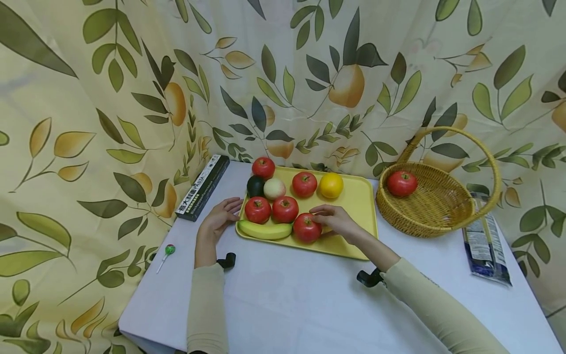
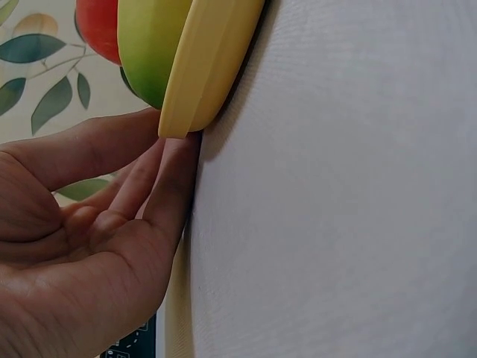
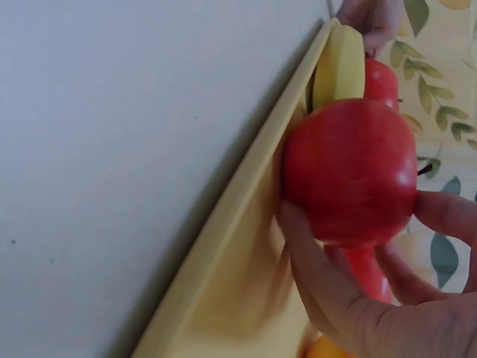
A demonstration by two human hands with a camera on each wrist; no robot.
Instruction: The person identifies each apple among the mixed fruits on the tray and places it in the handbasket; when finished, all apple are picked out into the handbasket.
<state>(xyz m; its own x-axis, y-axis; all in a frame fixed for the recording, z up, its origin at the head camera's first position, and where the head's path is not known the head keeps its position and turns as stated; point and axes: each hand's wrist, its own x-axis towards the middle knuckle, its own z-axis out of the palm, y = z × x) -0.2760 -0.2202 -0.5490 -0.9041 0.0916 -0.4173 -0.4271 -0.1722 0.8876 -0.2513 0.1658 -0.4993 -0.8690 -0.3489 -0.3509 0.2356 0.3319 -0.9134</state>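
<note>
A red apple (image 1: 307, 228) sits at the front of the yellow tray (image 1: 353, 250), beside the right end of a banana (image 1: 265, 230). My right hand (image 1: 338, 221) holds this apple, with the thumb on its near side and fingers around it; the apple (image 3: 350, 171) shows its stem in the right wrist view. At the tray's front left corner, my left hand (image 1: 217, 216) pinches the rim between thumb and fingers. In the left wrist view the left hand's fingertips (image 2: 153, 123) meet at that corner, just under the banana's greenish end (image 2: 153, 52).
Also on the tray are several red apples (image 1: 285, 209), an orange (image 1: 331, 185), a pale round fruit (image 1: 274, 189) and a dark avocado (image 1: 255, 186). A wicker basket (image 1: 424, 196) with one apple stands right, by a package (image 1: 484, 246). Left lie a pasta box (image 1: 203, 187) and lollipop (image 1: 169, 250).
</note>
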